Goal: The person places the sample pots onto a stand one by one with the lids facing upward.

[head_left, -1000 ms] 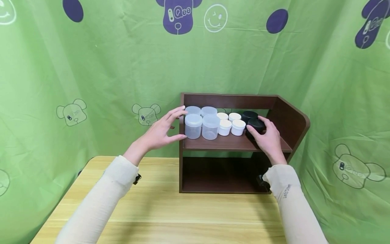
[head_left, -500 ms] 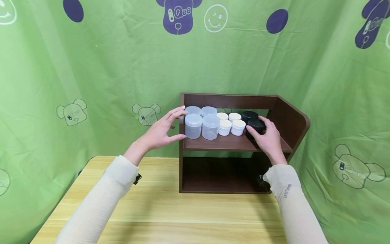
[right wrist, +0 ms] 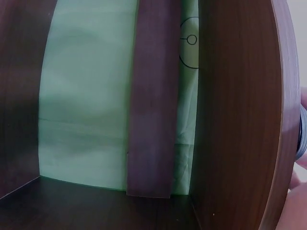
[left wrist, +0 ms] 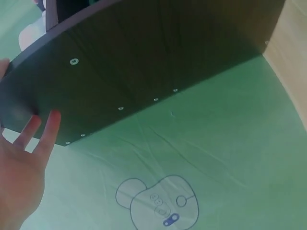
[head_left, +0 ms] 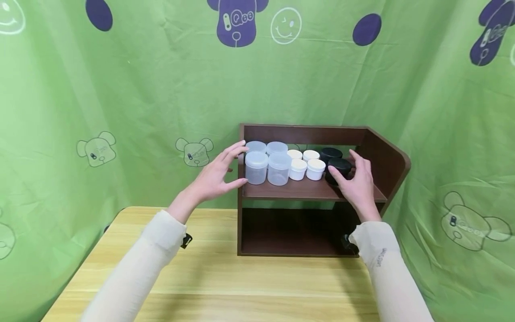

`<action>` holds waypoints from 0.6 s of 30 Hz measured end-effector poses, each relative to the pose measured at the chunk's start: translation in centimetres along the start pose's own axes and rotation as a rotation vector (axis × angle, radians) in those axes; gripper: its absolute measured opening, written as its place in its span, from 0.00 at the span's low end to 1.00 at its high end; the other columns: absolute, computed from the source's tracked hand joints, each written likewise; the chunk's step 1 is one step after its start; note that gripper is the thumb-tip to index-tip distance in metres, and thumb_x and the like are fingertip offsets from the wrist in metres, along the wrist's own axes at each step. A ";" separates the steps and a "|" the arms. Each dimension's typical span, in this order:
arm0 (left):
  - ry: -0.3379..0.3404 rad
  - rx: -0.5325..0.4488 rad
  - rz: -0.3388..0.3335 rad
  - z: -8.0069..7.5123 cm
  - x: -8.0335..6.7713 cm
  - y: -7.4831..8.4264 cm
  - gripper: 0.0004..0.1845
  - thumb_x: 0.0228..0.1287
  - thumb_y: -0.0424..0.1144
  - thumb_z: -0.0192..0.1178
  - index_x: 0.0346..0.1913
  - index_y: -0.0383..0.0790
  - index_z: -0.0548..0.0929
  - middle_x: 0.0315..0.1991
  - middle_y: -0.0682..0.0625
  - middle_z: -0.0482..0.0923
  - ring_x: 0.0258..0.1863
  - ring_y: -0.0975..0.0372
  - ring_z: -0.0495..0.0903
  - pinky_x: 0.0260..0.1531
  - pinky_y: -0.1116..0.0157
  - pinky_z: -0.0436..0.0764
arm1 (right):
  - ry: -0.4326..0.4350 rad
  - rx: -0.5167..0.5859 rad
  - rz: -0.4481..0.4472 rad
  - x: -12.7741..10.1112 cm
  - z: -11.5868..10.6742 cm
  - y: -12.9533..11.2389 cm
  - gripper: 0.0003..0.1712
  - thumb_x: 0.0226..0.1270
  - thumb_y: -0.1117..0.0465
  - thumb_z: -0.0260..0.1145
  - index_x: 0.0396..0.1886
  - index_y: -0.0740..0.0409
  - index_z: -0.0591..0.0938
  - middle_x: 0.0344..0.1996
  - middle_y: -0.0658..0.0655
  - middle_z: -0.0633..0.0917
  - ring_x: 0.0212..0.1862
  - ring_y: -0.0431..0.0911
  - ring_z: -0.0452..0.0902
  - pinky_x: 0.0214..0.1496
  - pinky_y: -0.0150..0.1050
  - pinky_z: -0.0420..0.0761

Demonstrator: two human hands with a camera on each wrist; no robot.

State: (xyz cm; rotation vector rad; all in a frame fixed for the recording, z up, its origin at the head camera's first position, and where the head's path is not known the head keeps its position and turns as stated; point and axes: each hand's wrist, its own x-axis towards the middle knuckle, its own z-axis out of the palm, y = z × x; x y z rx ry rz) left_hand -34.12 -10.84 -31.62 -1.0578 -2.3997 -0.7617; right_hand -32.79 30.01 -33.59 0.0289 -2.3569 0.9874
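A dark brown two-level shelf (head_left: 378, 147) stands on the wooden table. Its upper board carries clear jars (head_left: 256, 167), small white jars (head_left: 298, 170) and two black jars (head_left: 337, 164), each kind in a front and a back row. My left hand (head_left: 231, 167) hovers spread at the shelf's left end, index tip by the rear clear jar and thumb by the front one, holding nothing. My right hand (head_left: 352, 174) is at the front black jar with fingers straightened, thumb against its front. In the left wrist view, my fingers (left wrist: 29, 158) are beside the shelf's side panel (left wrist: 144, 62).
The shelf's lower compartment (head_left: 293, 228) is dark and holds nothing visible; the right wrist view looks into it (right wrist: 96, 201). A green printed curtain (head_left: 120, 89) closes in the back and both sides. The light wooden table (head_left: 225, 281) stretches in front of the shelf.
My right hand's fingers have lifted off the front black jar and straightened. The left hand has hardly moved. The head view has shifted slightly.
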 end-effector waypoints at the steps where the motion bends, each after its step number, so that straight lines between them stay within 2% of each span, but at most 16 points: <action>1: 0.008 -0.001 -0.003 0.2 0.0 0.1 0.43 0.69 0.52 0.67 0.80 0.60 0.55 0.85 0.61 0.45 0.52 0.55 0.83 0.46 0.55 0.88 | 0.033 0.004 -0.009 -0.2 0.0 0.0 0.49 0.70 0.40 0.68 0.83 0.49 0.59 0.71 0.67 0.68 0.68 0.61 0.67 0.72 0.62 0.72; 4: 0.034 0.005 -0.018 0.6 -0.1 0.3 0.43 0.69 0.53 0.66 0.80 0.62 0.54 0.85 0.61 0.45 0.60 0.53 0.79 0.44 0.53 0.87 | 0.129 0.018 -0.057 -0.8 0.0 -0.1 0.44 0.71 0.43 0.68 0.81 0.47 0.63 0.69 0.65 0.70 0.68 0.58 0.68 0.72 0.60 0.72; 8: 0.061 0.033 -0.063 0.8 -0.5 0.6 0.44 0.71 0.58 0.62 0.82 0.68 0.49 0.85 0.64 0.42 0.74 0.50 0.68 0.41 0.48 0.87 | 0.211 0.030 -0.209 -1.7 0.3 -0.7 0.38 0.70 0.50 0.70 0.77 0.48 0.69 0.65 0.65 0.74 0.67 0.59 0.68 0.67 0.59 0.72; 10: 0.073 0.053 -0.088 0.8 -1.1 0.7 0.43 0.73 0.61 0.57 0.83 0.70 0.46 0.85 0.66 0.39 0.78 0.50 0.63 0.42 0.44 0.87 | 0.216 0.019 -0.300 -2.3 0.5 -1.1 0.37 0.69 0.53 0.70 0.76 0.49 0.71 0.66 0.66 0.75 0.67 0.61 0.68 0.65 0.60 0.72; 12: 0.084 0.110 -0.092 0.8 -2.1 0.7 0.41 0.75 0.63 0.52 0.83 0.71 0.44 0.85 0.67 0.39 0.78 0.52 0.62 0.41 0.48 0.87 | 0.189 -0.012 -0.385 -3.2 0.7 -1.5 0.38 0.69 0.54 0.70 0.77 0.49 0.71 0.69 0.64 0.74 0.70 0.61 0.67 0.68 0.61 0.72; 15: 0.089 0.248 -0.063 0.7 -4.0 0.6 0.39 0.77 0.63 0.46 0.84 0.67 0.44 0.85 0.64 0.41 0.80 0.53 0.59 0.63 0.45 0.81 | 0.114 -0.081 -0.515 -4.8 0.9 -2.0 0.38 0.74 0.45 0.65 0.79 0.50 0.69 0.76 0.60 0.70 0.78 0.59 0.61 0.80 0.62 0.64; 16: 0.091 0.303 -0.047 0.6 -4.7 0.6 0.38 0.77 0.63 0.45 0.84 0.65 0.45 0.85 0.62 0.42 0.81 0.54 0.58 0.69 0.47 0.77 | 0.089 -0.114 -0.558 -5.3 0.9 -2.1 0.39 0.75 0.40 0.62 0.79 0.49 0.68 0.78 0.59 0.68 0.80 0.58 0.58 0.83 0.61 0.59; 18: 0.089 0.399 -0.020 0.3 -6.2 0.4 0.38 0.77 0.63 0.44 0.84 0.63 0.48 0.85 0.59 0.46 0.82 0.54 0.56 0.80 0.47 0.62 | 0.056 -0.176 -0.643 -6.3 0.9 -2.1 0.42 0.76 0.33 0.55 0.79 0.52 0.68 0.79 0.58 0.66 0.81 0.58 0.55 0.86 0.59 0.52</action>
